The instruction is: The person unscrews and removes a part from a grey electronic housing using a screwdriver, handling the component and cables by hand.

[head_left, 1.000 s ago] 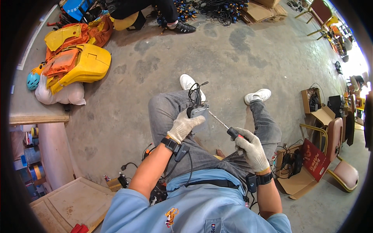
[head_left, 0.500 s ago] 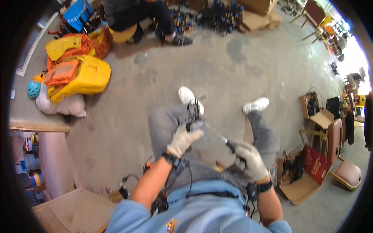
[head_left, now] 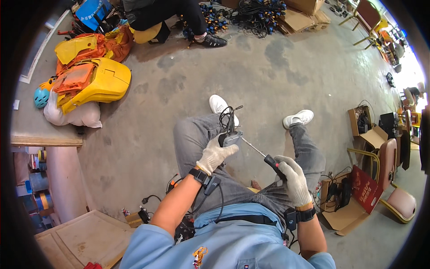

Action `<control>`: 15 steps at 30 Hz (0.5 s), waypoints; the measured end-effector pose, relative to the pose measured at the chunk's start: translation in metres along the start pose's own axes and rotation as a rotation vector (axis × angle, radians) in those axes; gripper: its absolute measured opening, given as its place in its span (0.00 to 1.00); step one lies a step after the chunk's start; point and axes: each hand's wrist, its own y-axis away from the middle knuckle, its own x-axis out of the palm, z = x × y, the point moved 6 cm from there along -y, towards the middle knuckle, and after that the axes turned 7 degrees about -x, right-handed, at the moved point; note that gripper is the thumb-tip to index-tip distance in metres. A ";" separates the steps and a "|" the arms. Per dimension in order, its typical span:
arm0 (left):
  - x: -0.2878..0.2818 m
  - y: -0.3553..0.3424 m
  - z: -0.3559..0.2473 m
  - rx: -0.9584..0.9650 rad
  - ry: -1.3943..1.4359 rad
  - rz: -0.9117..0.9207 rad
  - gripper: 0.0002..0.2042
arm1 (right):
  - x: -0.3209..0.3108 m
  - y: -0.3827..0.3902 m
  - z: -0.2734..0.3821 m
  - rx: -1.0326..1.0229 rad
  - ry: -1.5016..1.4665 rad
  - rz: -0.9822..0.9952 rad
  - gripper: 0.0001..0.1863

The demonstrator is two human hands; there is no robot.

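In a white knit work glove, my left hand [head_left: 213, 157] grips a small dark grey, box-shaped device [head_left: 231, 140] above my lap. A loop of black cable [head_left: 228, 119] rises from the device toward my left shoe. My right hand [head_left: 293, 180], gloved the same way, is closed around the black handle of a screwdriver [head_left: 271, 163]. The screwdriver's thin metal shaft points up and left, its tip at the right side of the device. Whether the tip sits in a screw is too small to tell.
Yellow and orange plastic shells [head_left: 105, 83] lie at the left on a white sack [head_left: 71, 112]. Ahead, a seated person's leg [head_left: 195, 20] is near a heap of black cables [head_left: 255, 15]. An open cardboard box [head_left: 345, 217] and a chair [head_left: 386, 163] stand at the right.
The device and screwdriver have shifted slightly right, with the tip still against the device. My right hand's fingers have moved along the handle. The view has shifted slightly.
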 end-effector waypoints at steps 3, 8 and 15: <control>-0.002 0.003 0.001 -0.022 -0.012 -0.012 0.29 | -0.004 0.004 0.009 -0.077 0.094 -0.123 0.24; -0.004 0.006 -0.004 -0.064 -0.090 -0.038 0.30 | -0.008 0.000 -0.002 -0.118 0.235 -0.148 0.28; 0.000 0.001 0.001 -0.082 -0.104 -0.082 0.31 | 0.000 -0.006 0.001 -0.109 0.167 -0.302 0.30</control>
